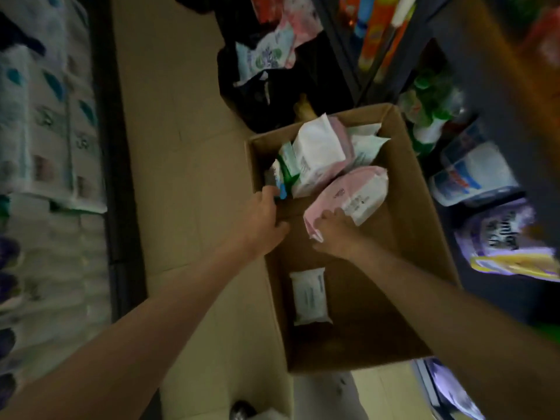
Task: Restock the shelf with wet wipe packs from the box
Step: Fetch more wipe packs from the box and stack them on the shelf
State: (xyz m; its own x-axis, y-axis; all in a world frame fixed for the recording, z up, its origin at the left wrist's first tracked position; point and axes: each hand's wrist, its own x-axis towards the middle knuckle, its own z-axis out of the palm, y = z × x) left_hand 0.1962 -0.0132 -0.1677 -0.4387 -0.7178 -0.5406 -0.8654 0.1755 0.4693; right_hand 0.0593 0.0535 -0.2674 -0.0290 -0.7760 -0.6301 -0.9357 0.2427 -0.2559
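An open cardboard box stands on the floor between two shelves. Several wet wipe packs lie heaped at its far end, among them a big white one and a green-and-white one. A small white pack lies flat on the box bottom nearer to me. My right hand grips the near end of a pink pack inside the box. My left hand reaches over the box's left wall, fingers at the green-and-white pack; whether it holds it is hidden.
The right-hand shelf holds bottles, rolls and a purple pack. Wrapped paper rolls fill the left shelf. Black bags with more packs sit beyond the box. Beige floor tiles run along the aisle.
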